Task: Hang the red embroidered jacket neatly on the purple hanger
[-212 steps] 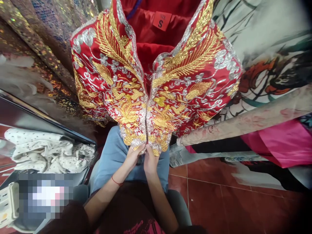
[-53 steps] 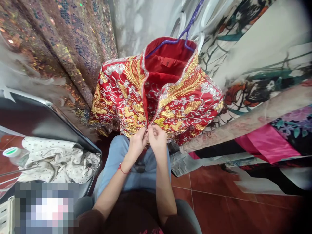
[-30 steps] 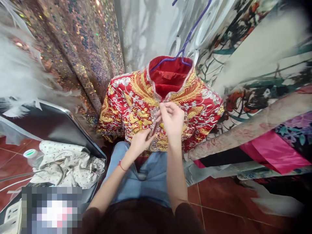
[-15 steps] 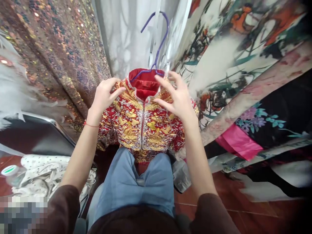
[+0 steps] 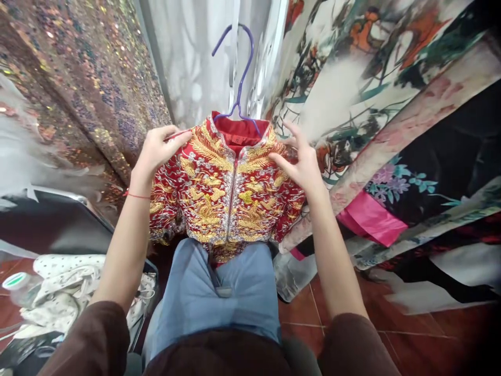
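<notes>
A red jacket (image 5: 230, 193) with gold and silver embroidery and a front zip hangs upright on a purple hanger (image 5: 247, 68), its hook free above the collar. My left hand (image 5: 162, 149) is closed on the jacket's shoulder at the left, thumb on the front and fingers behind. At the other shoulder is my right hand (image 5: 299, 159), its thumb against the front, its fingers apart and partly behind the fabric. The jacket's lower hem rests by my knees.
Sequined fabric (image 5: 97, 68) hangs at the left, above a dark chair (image 5: 55, 219). White dotted cloth (image 5: 74, 282) and a jar (image 5: 19, 287) lie lower left. Patterned garments (image 5: 352, 104) and a pink piece (image 5: 371, 216) hang at the right.
My right hand has moved from the collar outward to the shoulder. My left hand now pinches the other shoulder. The collar has closed up somewhat, and the view has shifted slightly.
</notes>
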The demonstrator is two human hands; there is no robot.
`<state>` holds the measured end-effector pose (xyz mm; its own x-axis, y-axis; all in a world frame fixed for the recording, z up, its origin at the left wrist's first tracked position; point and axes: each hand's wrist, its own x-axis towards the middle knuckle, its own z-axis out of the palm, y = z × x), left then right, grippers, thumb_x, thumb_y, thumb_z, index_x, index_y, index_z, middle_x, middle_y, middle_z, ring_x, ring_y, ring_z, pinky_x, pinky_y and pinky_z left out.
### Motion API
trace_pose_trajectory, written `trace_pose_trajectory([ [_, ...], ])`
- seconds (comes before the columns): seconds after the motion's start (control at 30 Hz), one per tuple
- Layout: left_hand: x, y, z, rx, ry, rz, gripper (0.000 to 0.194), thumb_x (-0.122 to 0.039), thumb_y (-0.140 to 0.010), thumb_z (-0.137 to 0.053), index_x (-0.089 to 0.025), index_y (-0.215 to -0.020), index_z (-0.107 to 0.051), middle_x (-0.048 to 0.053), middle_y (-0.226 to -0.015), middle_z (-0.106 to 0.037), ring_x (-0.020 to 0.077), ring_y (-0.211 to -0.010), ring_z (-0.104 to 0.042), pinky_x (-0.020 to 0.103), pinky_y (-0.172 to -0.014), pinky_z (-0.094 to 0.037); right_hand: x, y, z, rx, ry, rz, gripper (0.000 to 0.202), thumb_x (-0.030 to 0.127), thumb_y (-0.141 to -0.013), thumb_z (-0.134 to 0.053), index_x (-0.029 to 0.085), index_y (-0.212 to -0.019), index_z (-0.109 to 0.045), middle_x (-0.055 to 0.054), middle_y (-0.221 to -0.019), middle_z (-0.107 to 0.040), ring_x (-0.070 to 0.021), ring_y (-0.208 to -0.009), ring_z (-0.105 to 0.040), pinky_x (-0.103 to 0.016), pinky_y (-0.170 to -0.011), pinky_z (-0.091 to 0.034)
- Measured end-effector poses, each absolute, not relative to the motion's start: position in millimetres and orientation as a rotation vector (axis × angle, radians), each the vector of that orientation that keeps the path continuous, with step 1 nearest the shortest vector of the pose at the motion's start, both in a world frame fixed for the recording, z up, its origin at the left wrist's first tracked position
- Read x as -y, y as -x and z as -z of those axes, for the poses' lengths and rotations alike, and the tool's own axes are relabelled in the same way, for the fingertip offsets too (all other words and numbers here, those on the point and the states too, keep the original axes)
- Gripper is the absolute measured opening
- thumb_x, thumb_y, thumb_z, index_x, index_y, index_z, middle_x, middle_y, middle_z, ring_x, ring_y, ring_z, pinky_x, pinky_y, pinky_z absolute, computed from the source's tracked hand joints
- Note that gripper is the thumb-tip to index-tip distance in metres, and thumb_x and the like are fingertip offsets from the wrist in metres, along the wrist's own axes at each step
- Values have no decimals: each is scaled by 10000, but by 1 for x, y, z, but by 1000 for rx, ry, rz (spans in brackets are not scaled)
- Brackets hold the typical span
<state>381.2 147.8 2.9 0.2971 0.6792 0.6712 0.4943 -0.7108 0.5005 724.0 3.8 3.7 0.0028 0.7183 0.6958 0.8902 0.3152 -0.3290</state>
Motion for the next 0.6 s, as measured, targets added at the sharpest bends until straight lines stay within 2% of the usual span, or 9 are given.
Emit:
trace_pose_trajectory([
  [0.07, -152, -363, 22, -1028, -2230, -1499, 371, -560, -837, -587, -194, -845, -643, 21, -756, -604, 128, -670, -465, 298, -647, -365, 5, -740, 18, 1688, 1457, 198, 672, 602, -788, -662, 214, -1319, -522, -113, -1160, -659, -234, -1024, -630, -418, -959, -486],
  [0.13, -154, -350, 44, -998, -2084, -1608, 396, -586, -827, -593, -204, -921, -633, 7, -800, -596, 116, -689, -453, 296, -649, -360, 10, -751, 40, 1559, 1440, 119, 594, 613, -813, -616, 188, -1224, -556, -107, -1131, -660, -213, -1005, -631, -393, -932, -496],
  [0.27, -153, -345, 59, -1050, -1953, -1687, 496, -687, -792, -595, -192, -814, -572, -37, -700, -466, 81, -673, -368, 275, -640, -322, 14, -751, 69, 1271, 1455, 139, 440, 601, -881, -501, 175, -945, -591, -37, -830, -631, -145, -740, -575, -302, -748, -492],
  [0.37, -148, -342, 49, -1166, -1934, -1719, 525, -717, -775, -598, -194, -749, -561, -41, -634, -392, 79, -648, -300, 267, -609, -269, 19, -750, 67, 1244, 1475, 209, 454, 616, -871, -508, 185, -751, -579, 1, -662, -545, -127, -619, -495, -279, -648, -448],
  [0.47, -139, -339, 32, -1262, -2030, -1678, 490, -690, -807, -591, -201, -775, -609, -45, -614, -417, 80, -626, -291, 264, -594, -255, 22, -754, 56, 1288, 1503, 256, 464, 625, -871, -515, 178, -819, -630, -9, -706, -593, -131, -641, -524, -285, -667, -459],
  [0.6, -131, -360, 10, -1251, -2429, -1453, 547, -659, -883, -505, -143, -985, -654, -5, -795, -604, 89, -679, -438, 264, -650, -326, 7, -743, 35, 1483, 1547, 367, 501, 629, -880, -521, 184, -1081, -634, -83, -979, -674, -188, -869, -610, -358, -838, -487],
])
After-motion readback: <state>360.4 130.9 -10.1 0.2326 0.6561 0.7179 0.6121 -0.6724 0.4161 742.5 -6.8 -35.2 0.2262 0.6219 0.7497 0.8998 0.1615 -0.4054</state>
